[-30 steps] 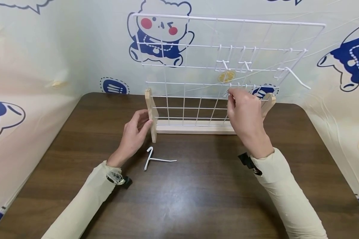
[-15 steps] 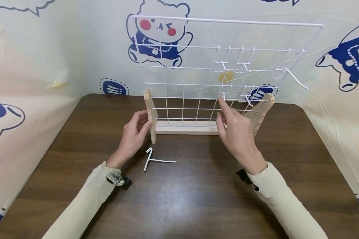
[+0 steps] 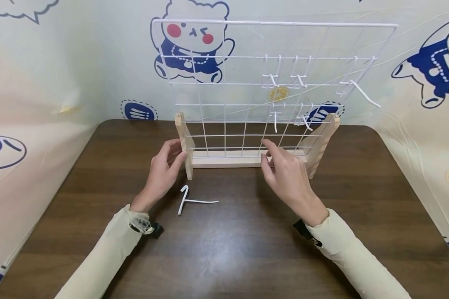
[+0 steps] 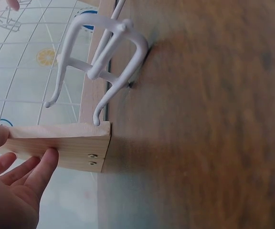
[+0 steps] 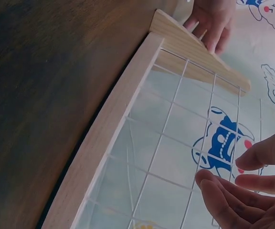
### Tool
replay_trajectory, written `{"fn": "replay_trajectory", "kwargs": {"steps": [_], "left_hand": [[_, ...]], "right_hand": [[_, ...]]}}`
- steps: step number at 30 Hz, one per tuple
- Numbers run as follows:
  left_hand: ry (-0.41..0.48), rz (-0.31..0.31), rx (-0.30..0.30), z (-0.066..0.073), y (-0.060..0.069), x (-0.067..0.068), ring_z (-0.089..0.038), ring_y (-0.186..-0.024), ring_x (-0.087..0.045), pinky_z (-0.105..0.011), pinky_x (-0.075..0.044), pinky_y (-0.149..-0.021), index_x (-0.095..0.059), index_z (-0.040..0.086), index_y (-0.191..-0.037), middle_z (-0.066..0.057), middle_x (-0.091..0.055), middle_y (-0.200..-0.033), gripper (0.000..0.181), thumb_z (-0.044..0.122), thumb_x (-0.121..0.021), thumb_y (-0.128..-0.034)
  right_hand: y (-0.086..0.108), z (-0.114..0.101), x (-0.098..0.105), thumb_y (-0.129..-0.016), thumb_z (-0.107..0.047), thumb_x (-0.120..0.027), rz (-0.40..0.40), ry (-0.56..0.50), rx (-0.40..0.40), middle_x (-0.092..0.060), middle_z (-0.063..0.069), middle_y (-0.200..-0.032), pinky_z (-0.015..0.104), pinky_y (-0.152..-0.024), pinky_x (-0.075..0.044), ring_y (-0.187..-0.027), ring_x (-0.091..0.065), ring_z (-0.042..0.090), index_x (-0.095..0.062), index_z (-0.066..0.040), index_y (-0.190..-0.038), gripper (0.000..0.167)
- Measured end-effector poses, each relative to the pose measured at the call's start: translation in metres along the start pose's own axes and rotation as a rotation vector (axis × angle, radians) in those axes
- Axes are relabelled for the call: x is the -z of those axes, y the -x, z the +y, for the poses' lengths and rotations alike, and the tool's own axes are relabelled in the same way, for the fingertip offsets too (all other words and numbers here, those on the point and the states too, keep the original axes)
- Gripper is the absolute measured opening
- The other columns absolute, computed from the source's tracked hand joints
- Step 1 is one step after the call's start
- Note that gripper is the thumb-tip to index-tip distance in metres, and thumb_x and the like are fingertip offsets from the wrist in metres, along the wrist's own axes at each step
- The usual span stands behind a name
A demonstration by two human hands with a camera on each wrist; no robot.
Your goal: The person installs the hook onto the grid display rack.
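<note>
A white wire grid (image 3: 224, 104) stands in a pale wooden stand (image 3: 232, 160). My left hand (image 3: 162, 170) rests at the stand's left side panel (image 4: 70, 143), fingertips touching its outer face and the thumb at its front edge. In front of the grid hovers my right hand (image 3: 288, 176), fingers loosely bent with nothing between them, as the right wrist view (image 5: 242, 191) also shows. Several white hooks hang on the grid's right half, among them a small hook (image 3: 275, 120) above the right hand. One white hook (image 3: 185, 201) with a long prong lies on the table near the left hand.
The dark brown table (image 3: 217, 253) carries the stand towards its back edge. A long hook (image 3: 364, 93) juts forward from the grid's upper right. Behind and at both sides hangs a pale printed cloth (image 3: 67, 74).
My right hand has let go of the small hook on the lower row and drawn down and to the left. The left hand stays at the side panel.
</note>
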State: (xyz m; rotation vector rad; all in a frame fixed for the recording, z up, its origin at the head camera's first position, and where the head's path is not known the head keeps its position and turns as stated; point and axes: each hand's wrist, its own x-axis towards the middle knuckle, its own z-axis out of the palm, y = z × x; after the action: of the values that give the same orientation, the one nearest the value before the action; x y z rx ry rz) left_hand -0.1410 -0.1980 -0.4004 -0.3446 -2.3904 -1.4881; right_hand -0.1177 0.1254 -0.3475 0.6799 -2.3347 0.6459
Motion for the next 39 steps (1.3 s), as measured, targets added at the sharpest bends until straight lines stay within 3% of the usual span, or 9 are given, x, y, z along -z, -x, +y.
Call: {"fn": "replay_trajectory", "kwargs": {"steps": [6, 21, 28, 33, 39], "left_hand": [[-0.008, -0.007, 0.000, -0.002, 0.003, 0.002, -0.026, -0.121, -0.060, -0.043, -0.049, -0.100, -0.052, 0.005, -0.135, -0.015, -0.061, -0.132, 0.037, 0.016, -0.061, -0.1003], [0.015, 0.001, -0.019, 0.000, 0.001, 0.002, -0.030, -0.122, -0.059, -0.048, -0.048, -0.102, -0.052, 0.004, -0.135, -0.018, -0.060, -0.132, 0.038, 0.009, -0.061, -0.0989], [-0.016, -0.003, -0.033, 0.000, -0.001, 0.000, -0.027, -0.122, -0.059, -0.044, -0.047, -0.104, -0.052, 0.003, -0.133, -0.015, -0.061, -0.132, 0.036, 0.014, -0.061, -0.0997], [-0.023, -0.001, -0.034, 0.000, -0.002, 0.000, -0.024, -0.122, -0.059, -0.041, -0.047, -0.104, -0.052, 0.004, -0.134, -0.013, -0.061, -0.132, 0.037, 0.016, -0.061, -0.1001], [-0.023, -0.007, -0.015, -0.001, 0.000, 0.001, -0.026, -0.122, -0.059, -0.044, -0.048, -0.103, -0.052, 0.004, -0.134, -0.014, -0.060, -0.133, 0.037, 0.016, -0.061, -0.1002]], "right_hand": [[0.001, -0.001, 0.000, -0.095, -0.009, -0.059, -0.023, 0.006, -0.007, -0.070, 0.008, -0.084, 0.036, -0.046, -0.051, -0.063, -0.067, 0.020, -0.063, -0.004, -0.118, 0.024], [0.006, -0.010, -0.008, -0.092, -0.008, -0.061, -0.080, -0.039, 0.001, -0.069, 0.005, -0.082, 0.035, -0.049, -0.052, -0.066, -0.068, 0.016, -0.067, -0.004, -0.112, 0.022], [0.014, -0.022, -0.019, -0.092, -0.009, -0.063, -0.153, -0.044, 0.033, -0.068, 0.004, -0.080, 0.036, -0.049, -0.051, -0.063, -0.064, 0.020, -0.067, -0.005, -0.108, 0.017], [0.020, -0.031, -0.031, -0.091, -0.011, -0.064, -0.230, -0.017, 0.021, -0.070, 0.006, -0.088, 0.041, -0.054, -0.054, -0.071, -0.067, 0.024, -0.068, -0.006, -0.106, 0.016], [0.023, -0.044, -0.044, -0.091, -0.013, -0.066, -0.321, 0.006, 0.020, -0.070, 0.006, -0.091, 0.038, -0.059, -0.056, -0.076, -0.068, 0.024, -0.070, -0.006, -0.105, 0.016]]}}
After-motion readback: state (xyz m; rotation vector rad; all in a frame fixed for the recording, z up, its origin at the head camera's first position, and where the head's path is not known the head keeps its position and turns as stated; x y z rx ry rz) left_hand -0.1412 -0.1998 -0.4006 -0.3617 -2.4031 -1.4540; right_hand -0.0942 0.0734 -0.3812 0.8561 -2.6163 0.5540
